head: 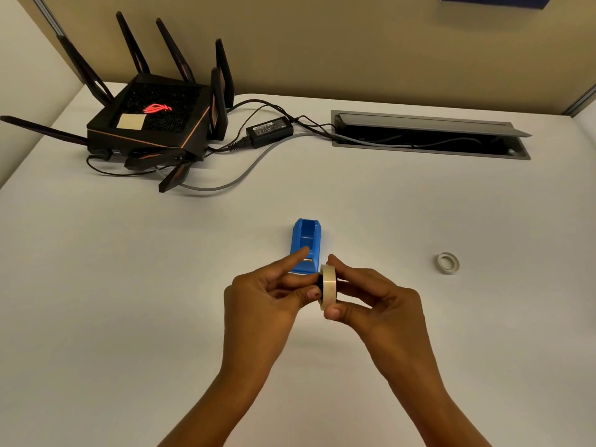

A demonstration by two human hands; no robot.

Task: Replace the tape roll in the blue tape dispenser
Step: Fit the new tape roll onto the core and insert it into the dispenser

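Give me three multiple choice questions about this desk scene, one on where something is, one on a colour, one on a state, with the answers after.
1. Where does the small, nearly used-up tape ring lie?
A. On the table to the right of the hands
B. On top of the router
C. Inside the dispenser

2. What colour is the tape dispenser?
A. Red
B. Blue
C. Black

3. What state is the dispenser's roll bay in?
A. Holding a full roll
B. Empty
C. Closed by a lid

Answers:
1 A, it lies alone on the white table.
2 B, its body is plainly blue.
3 B, the new tape roll is held between the left hand and right hand.
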